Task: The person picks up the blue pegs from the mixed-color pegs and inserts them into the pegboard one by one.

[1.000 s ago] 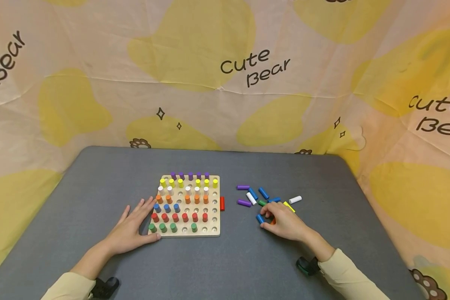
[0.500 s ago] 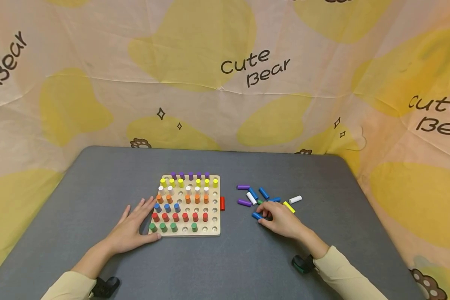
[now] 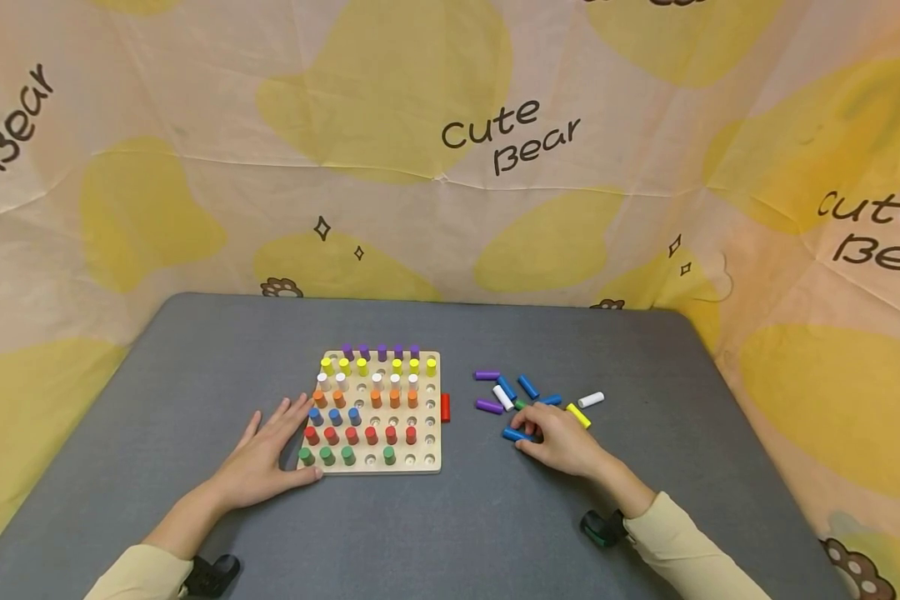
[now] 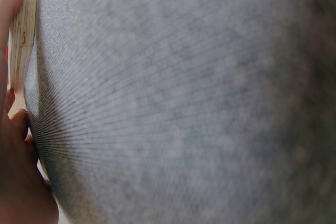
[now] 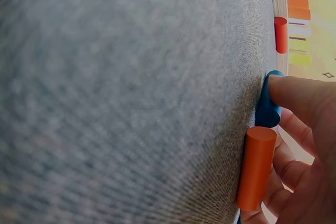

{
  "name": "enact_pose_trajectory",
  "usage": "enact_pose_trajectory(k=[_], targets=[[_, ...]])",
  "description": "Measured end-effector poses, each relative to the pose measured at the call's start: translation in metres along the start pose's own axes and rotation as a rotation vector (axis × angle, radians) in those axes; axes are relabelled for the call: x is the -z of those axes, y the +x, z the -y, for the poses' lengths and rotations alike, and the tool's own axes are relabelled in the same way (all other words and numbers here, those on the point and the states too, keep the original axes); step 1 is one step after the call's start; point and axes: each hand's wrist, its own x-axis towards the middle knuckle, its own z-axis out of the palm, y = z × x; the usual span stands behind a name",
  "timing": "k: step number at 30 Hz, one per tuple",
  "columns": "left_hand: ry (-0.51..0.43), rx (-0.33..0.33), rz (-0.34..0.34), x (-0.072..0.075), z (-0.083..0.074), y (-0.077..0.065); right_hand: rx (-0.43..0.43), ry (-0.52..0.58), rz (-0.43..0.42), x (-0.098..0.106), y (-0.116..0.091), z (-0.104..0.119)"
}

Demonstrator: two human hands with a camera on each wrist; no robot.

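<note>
My right hand (image 3: 558, 437) is over the table, right of the pegboard, with thumb and fingers around a blue peg (image 3: 516, 434). In the right wrist view, the thumb presses on that blue peg (image 5: 269, 100), which lies on the cloth; the far fingertips are partly hidden. An orange peg (image 5: 257, 169) lies beside it under the hand, out of sight in the head view. My left hand (image 3: 258, 458) rests at the left edge of the wooden pegboard (image 3: 401, 467), fingers extended and thumb at the near corner. Coloured rows of pegs stand in the board, among several bare holes.
Loose pegs lie beyond the right hand: purple (image 3: 488, 406), white (image 3: 590, 399), yellow (image 3: 578, 415), blue (image 3: 528, 386) and a partly covered green one (image 3: 521, 404). A red peg (image 3: 445, 407) lies against the board's right edge. A patterned cloth (image 3: 435, 225) hangs behind the grey table (image 3: 450, 533).
My right hand has shifted slightly left, and the blue peg at its thumb has moved left and turned more sideways. The orange peg has gone from the head view. My left hand stays put.
</note>
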Motion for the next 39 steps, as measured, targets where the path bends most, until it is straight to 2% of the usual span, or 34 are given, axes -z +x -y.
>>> enact_pose_trajectory(k=[8,20,26,39], targets=[[0.005,0.007,0.012,-0.001,0.003,0.001,-0.013,-0.019,-0.015,-0.001,-0.002,0.001],[0.006,0.007,0.006,-0.001,0.001,0.000,-0.092,0.062,-0.058,0.003,0.002,0.014],[0.004,0.000,-0.004,-0.002,0.001,-0.001,-0.058,0.081,-0.115,0.000,0.006,0.014],[-0.005,0.005,0.008,0.000,0.001,0.000,-0.017,0.089,-0.167,-0.007,0.019,0.026]])
